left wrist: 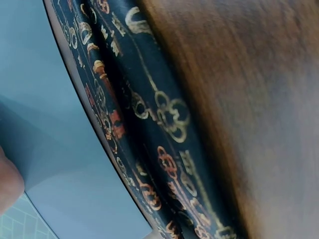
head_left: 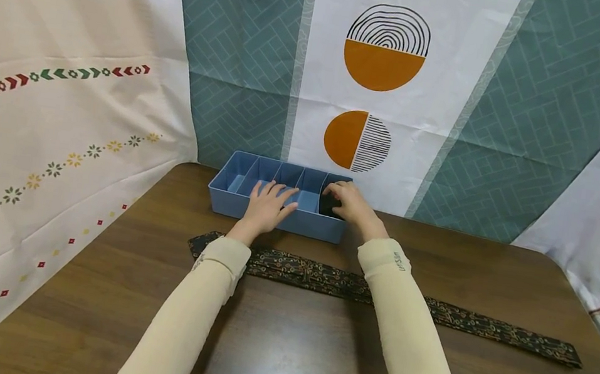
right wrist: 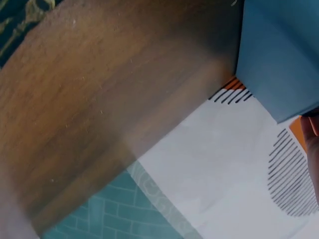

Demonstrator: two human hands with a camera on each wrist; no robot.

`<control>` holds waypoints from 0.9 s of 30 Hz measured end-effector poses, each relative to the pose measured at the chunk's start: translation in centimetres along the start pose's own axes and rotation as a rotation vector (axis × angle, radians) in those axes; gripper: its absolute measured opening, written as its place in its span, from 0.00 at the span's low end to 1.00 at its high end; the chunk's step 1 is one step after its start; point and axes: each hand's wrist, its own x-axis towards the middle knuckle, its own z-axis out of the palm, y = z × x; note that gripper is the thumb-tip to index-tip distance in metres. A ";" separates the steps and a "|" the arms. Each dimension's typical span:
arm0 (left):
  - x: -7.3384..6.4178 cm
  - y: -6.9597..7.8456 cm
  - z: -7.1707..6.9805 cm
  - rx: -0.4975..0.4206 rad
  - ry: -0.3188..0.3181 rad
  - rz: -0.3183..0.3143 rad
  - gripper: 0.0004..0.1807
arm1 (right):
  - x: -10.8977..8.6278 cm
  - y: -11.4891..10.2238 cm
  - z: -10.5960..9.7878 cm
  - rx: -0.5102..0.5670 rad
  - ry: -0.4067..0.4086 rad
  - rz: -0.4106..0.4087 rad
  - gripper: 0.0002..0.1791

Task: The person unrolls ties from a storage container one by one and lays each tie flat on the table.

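Observation:
A blue box with several compartments (head_left: 279, 216) stands at the back of the table. Over its front wall reaches my left hand (head_left: 264, 211), fingers spread above the middle compartments and holding nothing. At the box's right end, my right hand (head_left: 354, 205) reaches with bent fingers into the last compartment, where a black thing (head_left: 327, 206) lies; its kind is hidden. Whether the fingers grip it or only touch it does not show. In front of the box lies a dark necktie (head_left: 333, 281) with a key pattern (left wrist: 172, 117), stretched across the table under both forearms.
The brown wooden table (head_left: 290, 344) carries the box and the tie. Behind it hangs a green and white curtain (head_left: 450, 169); a white patterned cloth (head_left: 59, 117) hangs along the left side. The other box compartments show bare blue floors.

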 end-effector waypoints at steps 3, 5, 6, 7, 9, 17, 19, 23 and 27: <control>0.1 0.0 0.1 -0.004 -0.003 0.000 0.28 | -0.2 -0.1 -0.8 -0.005 0.006 -0.013 0.19; 0.0 0.0 0.1 -0.005 -0.004 0.000 0.28 | -0.4 -0.3 -1.3 -0.012 0.012 -0.030 0.19; 0.0 0.1 0.1 -0.004 -0.007 -0.002 0.28 | -0.5 -0.4 -1.5 -0.015 0.015 -0.040 0.20; -0.1 0.1 0.0 -0.002 -0.014 -0.006 0.28 | -0.7 -0.4 -1.7 -0.012 0.016 -0.045 0.20; -0.1 0.1 0.0 0.000 -0.016 -0.006 0.28 | -0.9 -0.5 -2.1 -0.005 0.021 -0.055 0.21; 0.1 0.0 -0.3 -0.013 0.003 0.001 0.28 | -1.9 -0.7 -3.7 0.034 0.094 -0.084 0.22; 0.1 -0.1 -0.3 -0.005 -0.003 -0.007 0.29 | -2.1 -1.0 -3.9 0.027 0.105 -0.104 0.22; 0.0 -0.2 -0.2 -0.002 -0.029 -0.021 0.29 | -2.6 -1.3 -3.9 -0.008 0.097 -0.127 0.22; 0.1 0.0 -0.2 -0.009 -0.033 -0.010 0.29 | -3.1 -1.4 -3.7 -0.034 0.105 -0.109 0.22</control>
